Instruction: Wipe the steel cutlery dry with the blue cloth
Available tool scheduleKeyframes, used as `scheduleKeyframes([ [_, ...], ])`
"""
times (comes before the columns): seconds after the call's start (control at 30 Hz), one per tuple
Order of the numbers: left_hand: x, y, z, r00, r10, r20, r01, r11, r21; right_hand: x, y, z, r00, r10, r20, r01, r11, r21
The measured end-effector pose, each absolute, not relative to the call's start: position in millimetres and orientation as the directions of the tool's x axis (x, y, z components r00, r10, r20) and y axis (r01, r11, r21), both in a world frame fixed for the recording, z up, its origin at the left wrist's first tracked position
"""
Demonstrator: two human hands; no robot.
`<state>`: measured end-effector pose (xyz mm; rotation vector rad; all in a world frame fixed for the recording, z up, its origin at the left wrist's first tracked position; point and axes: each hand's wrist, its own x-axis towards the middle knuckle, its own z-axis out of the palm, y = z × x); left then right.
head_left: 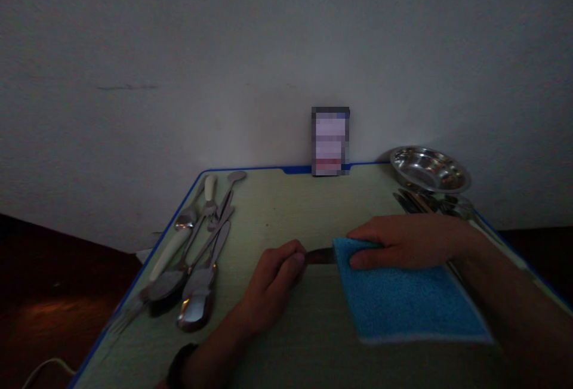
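Plainly, in the head view, the left hand's (275,278) fingers clasped one end of a metal utensil (320,255) above the surface (277,198); the right hand's (405,243) fingers gripped a blue cloth (407,302) that hid the rest. Loose cutlery (196,308) crowded the left side. At right, more utensils (406,201), partly blocked by the right hand, lay beside a steel bowl (430,169). A phone (330,138) leaned against the wall (224,49).

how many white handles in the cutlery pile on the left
2: one white handle near the far edge of the table, another closer, by the left edge. Overlapping cutlery may hide others.
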<state>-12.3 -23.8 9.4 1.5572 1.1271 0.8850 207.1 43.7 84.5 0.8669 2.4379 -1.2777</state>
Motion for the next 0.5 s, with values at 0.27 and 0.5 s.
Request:
scheduleKeyframes([
  [0.27, -13.1, -24.3, 9.0, 0.314, 0.949, 0.02, 0.261, -0.107, 0.959, 208.1, 44.2, 85.2, -0.783, 0.39, -0.484, 0.621, 0.463, -0.632],
  [0.5, -13.4, -24.7, 7.2, 0.324, 0.945, 0.039, 0.287, -0.138, 0.948, 208.7, 44.1, 83.2, -0.775, 0.387, -0.499, 0.632, 0.461, -0.623],
])
